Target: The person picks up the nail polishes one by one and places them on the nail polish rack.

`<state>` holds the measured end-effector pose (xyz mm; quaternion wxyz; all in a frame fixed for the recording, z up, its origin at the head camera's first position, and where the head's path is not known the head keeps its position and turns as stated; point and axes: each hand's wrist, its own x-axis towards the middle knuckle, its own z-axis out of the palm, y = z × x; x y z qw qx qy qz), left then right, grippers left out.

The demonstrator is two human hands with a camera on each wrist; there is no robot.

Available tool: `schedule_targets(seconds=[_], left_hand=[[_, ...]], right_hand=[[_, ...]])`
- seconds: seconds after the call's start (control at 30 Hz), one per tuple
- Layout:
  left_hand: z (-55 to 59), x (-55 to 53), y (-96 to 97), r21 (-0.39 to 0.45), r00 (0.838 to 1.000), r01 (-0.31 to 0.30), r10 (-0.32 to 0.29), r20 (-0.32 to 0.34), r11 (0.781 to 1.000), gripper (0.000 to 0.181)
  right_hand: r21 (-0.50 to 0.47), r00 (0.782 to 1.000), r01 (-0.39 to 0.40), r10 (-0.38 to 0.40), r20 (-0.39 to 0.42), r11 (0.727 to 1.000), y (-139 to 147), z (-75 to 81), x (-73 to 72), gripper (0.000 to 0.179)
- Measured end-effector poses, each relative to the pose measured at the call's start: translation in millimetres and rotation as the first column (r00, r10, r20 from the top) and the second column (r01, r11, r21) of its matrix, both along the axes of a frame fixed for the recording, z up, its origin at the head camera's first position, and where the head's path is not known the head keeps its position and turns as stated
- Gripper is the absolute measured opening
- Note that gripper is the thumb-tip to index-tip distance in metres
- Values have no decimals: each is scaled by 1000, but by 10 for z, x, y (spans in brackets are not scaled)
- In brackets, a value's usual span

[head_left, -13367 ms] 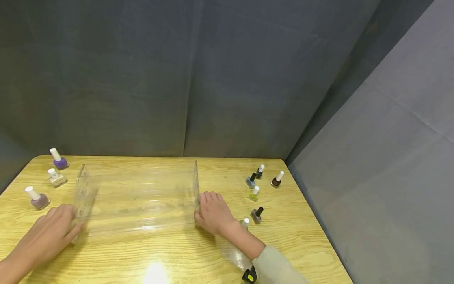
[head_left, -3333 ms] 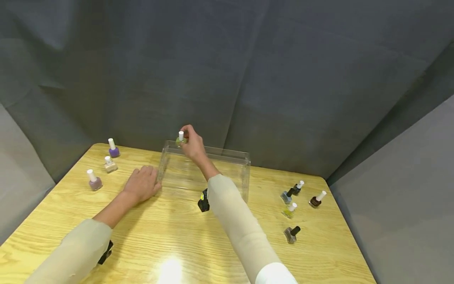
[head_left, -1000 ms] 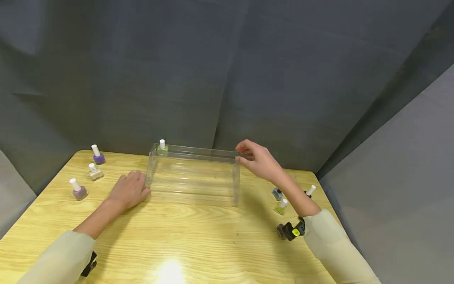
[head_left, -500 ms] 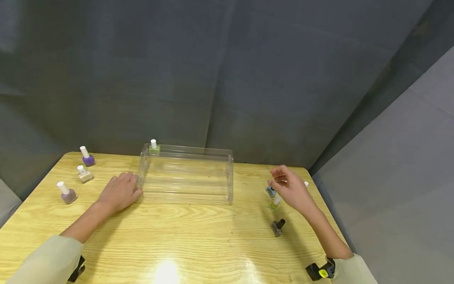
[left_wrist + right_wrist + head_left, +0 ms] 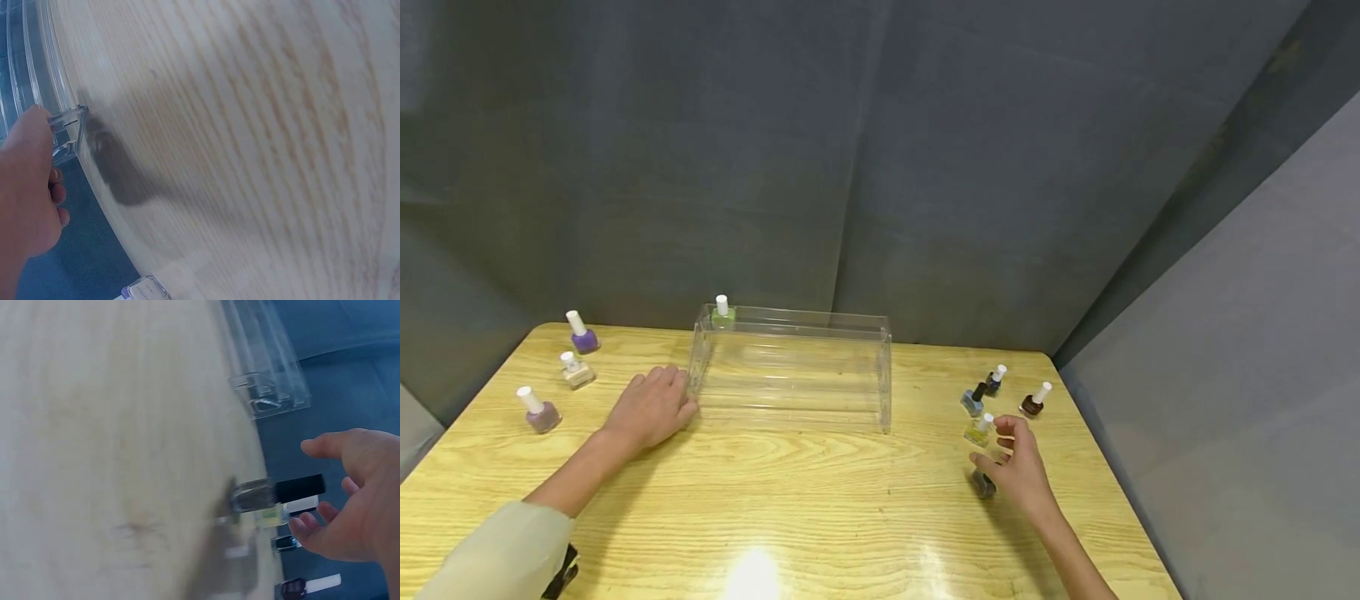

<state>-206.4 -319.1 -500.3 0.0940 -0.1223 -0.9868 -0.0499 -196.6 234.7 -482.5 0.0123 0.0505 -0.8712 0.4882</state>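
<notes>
A clear stepped nail polish rack (image 5: pixel 805 333) stands near the table's back edge. My left hand (image 5: pixel 651 408) holds its left end; in the left wrist view the thumb lies on the end panel, with curled fingers behind. A green nail polish bottle (image 5: pixel 723 318) sits at the left of the rack's top tier. My right hand (image 5: pixel 1022 471) hovers by a grey nail polish bottle (image 5: pixel 253 497) with a black cap, thumb and fingers spread around it without holding it. In the head view the hand partly hides that bottle. A yellow nail polish bottle (image 5: pixel 977 433) stands just beyond the fingers.
Behind the yellow bottle stand a light blue bottle (image 5: pixel 972 406), a dark blue bottle (image 5: pixel 995 385) and a dark brown bottle (image 5: pixel 1032 407). At the left are a purple bottle (image 5: pixel 585 342), a cream bottle (image 5: pixel 578 375) and a mauve bottle (image 5: pixel 543 417). Dark curtains (image 5: pixel 760 167) hang behind the table.
The rack was shifted and turned earlier, then my right hand set the green bottle on its top tier. Since then that hand has moved right and down to the grey bottle; the left stays put.
</notes>
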Motion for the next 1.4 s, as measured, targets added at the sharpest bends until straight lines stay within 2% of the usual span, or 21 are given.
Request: schedule_targets(seconds=[0.3,0.47,0.6,0.87,1.03,1.27,1.4], left_hand=[[-15,-5,-3,-9,1000,-6,6,-6,1000,25],[-15,-7,3,-9,1000,-7,7,-6,1000,24],[-15,-9,1,-10,1000,-6,5,-15,1000,24],[-5,-5,5,-14,1000,-8,8,-18,1000,27],[-16,-10,3,-24,1000,-15,14,-11,1000,29],[-21,-15,5,-22,1000,-13,13,-7,1000,28],[-10,-14,6,-26,1000,-17,17,-2,1000,28]], right_hand=[[49,995,14,-19,101,999,40,-250,98,56],[59,995,22,-27,99,998,46,-325,136,53],[42,994,33,-37,98,999,43,-336,170,50],[93,997,60,-63,34,994,52,-372,217,43],[94,998,66,-67,16,993,54,-379,219,39],[50,994,91,-93,53,995,32,-330,182,42],[39,996,81,-82,29,996,-3,-258,154,40]])
